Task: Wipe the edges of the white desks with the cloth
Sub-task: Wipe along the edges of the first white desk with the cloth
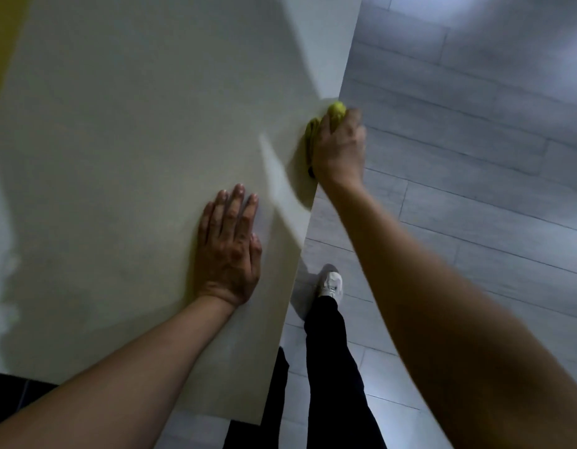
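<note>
I am pressing the right hand [339, 147] onto a crumpled yellow-green cloth [336, 109] at the right edge of the flat white bench [135, 140], fingers curling over the cloth and down the rim. The left hand [229, 251] is lying flat on the benchtop, fingers straight, holding nothing, just inside that same edge. Judging progress, the wipe is sitting about midway along this edge; the stretch beyond the cloth looks still to do. The cloth's long axis is running along the edge, pointing away from me
</note>
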`<state>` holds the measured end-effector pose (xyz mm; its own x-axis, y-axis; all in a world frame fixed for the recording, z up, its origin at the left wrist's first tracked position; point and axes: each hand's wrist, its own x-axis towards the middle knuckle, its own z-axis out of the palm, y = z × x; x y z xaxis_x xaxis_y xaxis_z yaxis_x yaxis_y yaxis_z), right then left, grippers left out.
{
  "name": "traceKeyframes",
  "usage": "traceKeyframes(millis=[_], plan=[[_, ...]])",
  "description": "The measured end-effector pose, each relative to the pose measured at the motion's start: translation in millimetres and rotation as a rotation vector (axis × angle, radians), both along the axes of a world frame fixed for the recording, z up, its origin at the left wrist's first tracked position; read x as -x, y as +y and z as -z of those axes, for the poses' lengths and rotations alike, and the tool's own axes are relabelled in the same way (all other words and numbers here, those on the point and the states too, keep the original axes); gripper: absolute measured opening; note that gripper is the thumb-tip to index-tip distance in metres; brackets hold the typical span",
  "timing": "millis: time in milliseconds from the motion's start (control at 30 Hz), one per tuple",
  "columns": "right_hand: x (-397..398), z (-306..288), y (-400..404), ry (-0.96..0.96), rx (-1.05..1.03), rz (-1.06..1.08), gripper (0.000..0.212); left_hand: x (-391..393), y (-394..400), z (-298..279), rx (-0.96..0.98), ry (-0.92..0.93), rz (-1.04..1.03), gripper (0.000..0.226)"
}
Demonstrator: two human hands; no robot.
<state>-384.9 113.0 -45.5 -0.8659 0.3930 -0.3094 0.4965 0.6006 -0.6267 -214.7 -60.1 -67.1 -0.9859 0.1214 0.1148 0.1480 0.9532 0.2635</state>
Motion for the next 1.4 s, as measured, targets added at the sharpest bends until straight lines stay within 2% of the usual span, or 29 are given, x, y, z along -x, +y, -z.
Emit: traceKeyframes(millis=[100,200,333,467,567,700,967,1100,1233,1400], plan=[[32,1,8,-0.002,0.0,0.012,0.045,-1,0,1,0.005,0.011,-0.003,0.059],[16,1,8,0.009,0.023,0.014,0.046,-2,-1,2,-0.004,0.024,-0.003,0.059],[-72,5,-6,0.042,0.037,-0.029,0.044,-1,0,3,-0.011,0.05,-0.006,0.057],[-175,2,-29,-0.033,0.021,-0.047,0.044,0,-1,4,-0.008,0.06,-0.002,0.055],[-207,0,-41,-0.055,-0.038,-0.026,0.048,0,-1,5,0.0,0.049,-0.002,0.059],[-181,0,-38,-0.055,-0.034,-0.03,0.046,1,0,6,-0.009,0.069,-0.012,0.056],[-34,6,-12,-0.003,-0.028,0.03,0.047,-1,1,7,0.002,0.084,-0.011,0.057],[-23,9,-4,0.0,-0.018,0.016,0.053,-2,1,7,0.02,0.114,-0.021,0.056],[-80,10,-14,0.037,0.016,-0.01,0.05,-3,1,6,0.016,0.136,-0.023,0.055],[-241,3,-42,-0.027,0.069,-0.056,0.045,-2,-1,9,0.028,0.13,-0.022,0.055]])
